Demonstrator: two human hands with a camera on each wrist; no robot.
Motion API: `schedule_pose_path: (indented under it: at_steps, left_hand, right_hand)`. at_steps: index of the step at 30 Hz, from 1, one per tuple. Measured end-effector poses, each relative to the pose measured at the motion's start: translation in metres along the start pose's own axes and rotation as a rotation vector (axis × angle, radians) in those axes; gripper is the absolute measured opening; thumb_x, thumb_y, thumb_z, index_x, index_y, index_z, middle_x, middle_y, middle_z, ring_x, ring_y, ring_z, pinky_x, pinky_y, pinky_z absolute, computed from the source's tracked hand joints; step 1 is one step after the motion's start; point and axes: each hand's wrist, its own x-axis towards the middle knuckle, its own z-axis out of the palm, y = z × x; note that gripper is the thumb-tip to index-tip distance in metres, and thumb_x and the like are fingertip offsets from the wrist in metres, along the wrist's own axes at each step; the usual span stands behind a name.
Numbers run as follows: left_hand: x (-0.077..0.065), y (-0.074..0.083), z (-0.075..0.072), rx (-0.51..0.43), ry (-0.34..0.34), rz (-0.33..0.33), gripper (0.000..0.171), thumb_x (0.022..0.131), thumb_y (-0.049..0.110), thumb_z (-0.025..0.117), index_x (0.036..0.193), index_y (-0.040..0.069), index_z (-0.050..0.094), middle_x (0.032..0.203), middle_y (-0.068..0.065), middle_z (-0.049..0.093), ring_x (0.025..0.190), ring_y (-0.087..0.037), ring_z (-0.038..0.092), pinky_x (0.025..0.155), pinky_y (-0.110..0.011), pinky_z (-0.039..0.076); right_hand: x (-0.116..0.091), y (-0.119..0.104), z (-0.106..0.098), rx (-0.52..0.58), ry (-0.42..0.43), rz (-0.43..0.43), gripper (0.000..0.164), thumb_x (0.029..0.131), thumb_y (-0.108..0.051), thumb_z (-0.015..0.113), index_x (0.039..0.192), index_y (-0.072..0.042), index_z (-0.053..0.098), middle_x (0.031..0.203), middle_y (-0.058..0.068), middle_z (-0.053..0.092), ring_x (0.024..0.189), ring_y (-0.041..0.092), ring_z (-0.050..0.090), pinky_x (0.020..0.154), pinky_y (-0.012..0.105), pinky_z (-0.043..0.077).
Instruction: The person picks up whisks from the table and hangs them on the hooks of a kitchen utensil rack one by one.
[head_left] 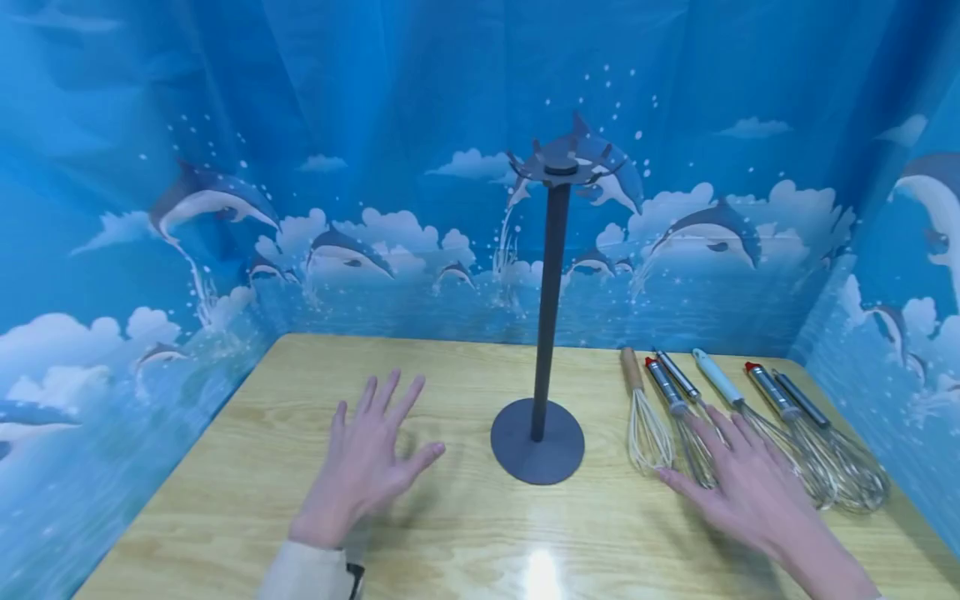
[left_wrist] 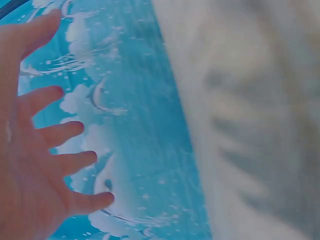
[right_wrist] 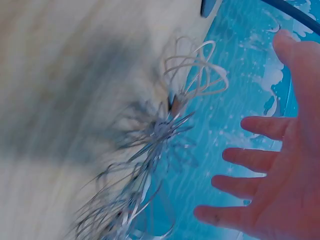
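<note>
My left hand [head_left: 365, 467] hovers over the table left of the stand, fingers spread and holding nothing. The left wrist view shows the same hand [left_wrist: 37, 165] with its fingers apart. Over the wire ends of several whisks is my right hand [head_left: 753, 492], also spread and holding nothing. Nearest its thumb lies a whisk with a wooden handle [head_left: 633, 371] and cream wires. Beside it lie whisks with metal handles and one with a light blue handle [head_left: 716, 375]; the hand hides some of their wires. A black stand [head_left: 550, 308] with a hooked round top stands upright between the hands.
The wood-grain table [head_left: 247, 492] bears the stand's round base [head_left: 517, 446]. A blue curtain [head_left: 405, 275] with dolphins and clouds encloses the back and both sides. The whisks lie along the table's right side, handles toward the back.
</note>
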Motion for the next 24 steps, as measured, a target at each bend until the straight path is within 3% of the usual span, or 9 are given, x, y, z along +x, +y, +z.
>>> schedule_pose_path:
  at_steps: [4, 9, 12, 15, 18, 20, 24]
  left_hand:
    - [0.019, 0.003, -0.02, -0.079, 0.112, 0.072, 0.081, 0.09, 0.056, 0.069, 0.158, 0.022, 0.041, 0.163, -0.018, 0.038, 0.15, -0.046, 0.036, 0.108, -0.079, 0.03]
    - [0.045, 0.012, -0.048, -0.2, 0.226, 0.153, 0.073, 0.092, 0.047, 0.073, 0.154, 0.021, 0.047, 0.16, -0.014, 0.044, 0.147, -0.04, 0.042, 0.11, -0.073, 0.033]
    - [0.062, 0.021, -0.067, -0.296, 0.304, 0.213, 0.063, 0.093, 0.039, 0.074, 0.15, 0.018, 0.053, 0.155, -0.012, 0.051, 0.143, -0.036, 0.048, 0.111, -0.069, 0.037]
    - [0.08, 0.033, -0.085, -0.394, 0.399, 0.318, 0.053, 0.095, 0.028, 0.073, 0.144, 0.013, 0.059, 0.147, -0.012, 0.059, 0.138, -0.03, 0.054, 0.112, -0.058, 0.042]
    - [0.096, 0.046, -0.103, -0.464, 0.493, 0.447, 0.044, 0.096, 0.017, 0.072, 0.138, 0.005, 0.063, 0.139, -0.014, 0.063, 0.132, -0.027, 0.059, 0.113, -0.047, 0.046]
    - [0.105, 0.055, -0.113, -0.479, 0.546, 0.518, 0.04, 0.097, 0.014, 0.071, 0.134, 0.002, 0.064, 0.136, -0.015, 0.065, 0.129, -0.026, 0.061, 0.111, -0.042, 0.047]
    - [0.121, 0.07, -0.129, -0.484, 0.63, 0.613, 0.036, 0.097, 0.011, 0.07, 0.13, -0.002, 0.065, 0.131, -0.018, 0.066, 0.123, -0.026, 0.063, 0.105, -0.037, 0.051]
  right_hand:
    - [0.016, -0.007, -0.003, 0.062, 0.02, -0.033, 0.081, 0.091, -0.065, 0.065, 0.144, -0.004, 0.055, 0.14, 0.031, 0.057, 0.124, 0.056, 0.054, 0.096, 0.072, 0.044]
    - [0.036, -0.015, -0.003, 0.135, -0.048, -0.006, 0.074, 0.096, -0.061, 0.06, 0.139, 0.0, 0.059, 0.135, 0.031, 0.061, 0.112, 0.05, 0.064, 0.086, 0.065, 0.053]
    - [0.048, -0.018, 0.002, 0.175, -0.088, -0.01, 0.068, 0.099, -0.055, 0.061, 0.136, 0.001, 0.062, 0.127, 0.031, 0.066, 0.084, 0.033, 0.071, 0.071, 0.052, 0.058]
    - [0.059, -0.019, 0.009, 0.212, -0.132, -0.015, 0.062, 0.1, -0.047, 0.063, 0.134, 0.005, 0.062, 0.087, 0.019, 0.073, 0.051, 0.012, 0.054, 0.053, 0.035, 0.049]
    - [0.066, -0.02, 0.015, 0.225, -0.169, -0.024, 0.06, 0.1, -0.04, 0.065, 0.134, 0.009, 0.061, 0.055, 0.001, 0.053, 0.04, 0.006, 0.033, 0.045, 0.029, 0.037]
    - [0.07, -0.021, 0.019, 0.211, -0.186, -0.025, 0.059, 0.099, -0.037, 0.066, 0.134, 0.01, 0.06, 0.052, -0.002, 0.046, 0.041, 0.008, 0.029, 0.044, 0.029, 0.034]
    - [0.076, -0.022, 0.022, 0.146, -0.196, -0.039, 0.058, 0.097, -0.035, 0.068, 0.13, 0.011, 0.06, 0.074, 0.007, 0.06, 0.051, 0.013, 0.044, 0.05, 0.033, 0.042]
